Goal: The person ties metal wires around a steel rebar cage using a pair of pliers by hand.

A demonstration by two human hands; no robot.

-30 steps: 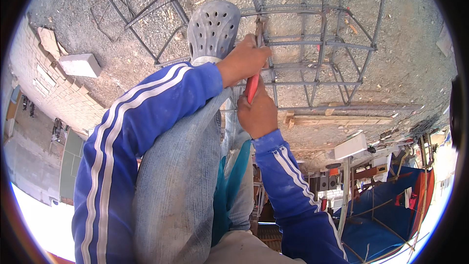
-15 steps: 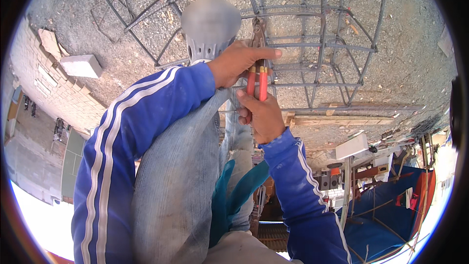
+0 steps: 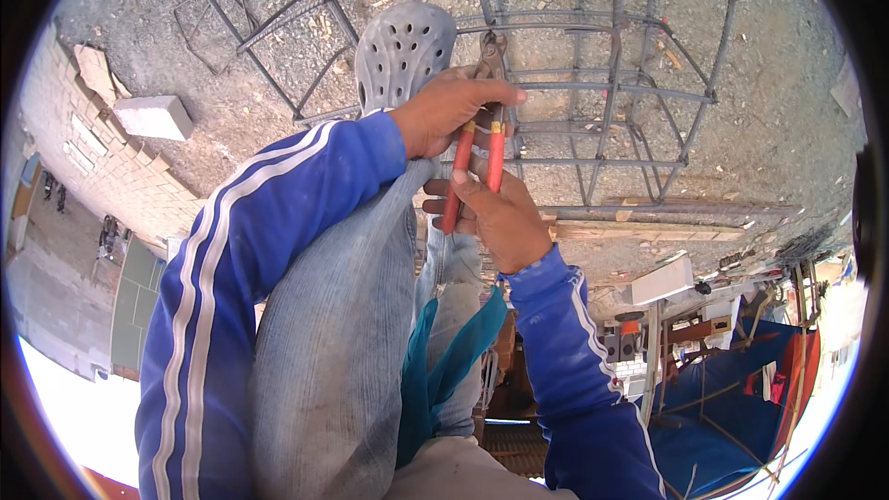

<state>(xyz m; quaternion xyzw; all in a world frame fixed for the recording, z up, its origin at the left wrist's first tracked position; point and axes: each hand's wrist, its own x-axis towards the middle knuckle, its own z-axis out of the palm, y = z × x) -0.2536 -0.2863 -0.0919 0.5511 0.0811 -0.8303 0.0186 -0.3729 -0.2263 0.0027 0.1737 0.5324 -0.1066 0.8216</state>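
Nail pincers with red handles (image 3: 496,156) point away from me, their dark jaws at a bar crossing of the rebar cage (image 3: 615,65). My left hand (image 3: 440,116) is closed round their upper part, the thumb lying across it and the fingers partly hidden behind. Lower down, my right hand (image 3: 509,222) grips the handles, which stand apart. Its thumb rests near the left handle and some fingers pass behind. Whether any tie wire is in the jaws is too small to tell.
My grey clog (image 3: 407,46) stands beside the cage, left of the pincers. Wooden planks (image 3: 648,230) lie below the cage. A pale block (image 3: 156,118) sits at the left by a paved strip. Teal cloth (image 3: 454,366) hangs by my leg; a blue tarp (image 3: 722,407) is at the lower right.
The pincers' handles have spread wider, the left one swinging left and down. My right hand has dropped slightly, its fingers loosened. My left hand stays nearly in place.
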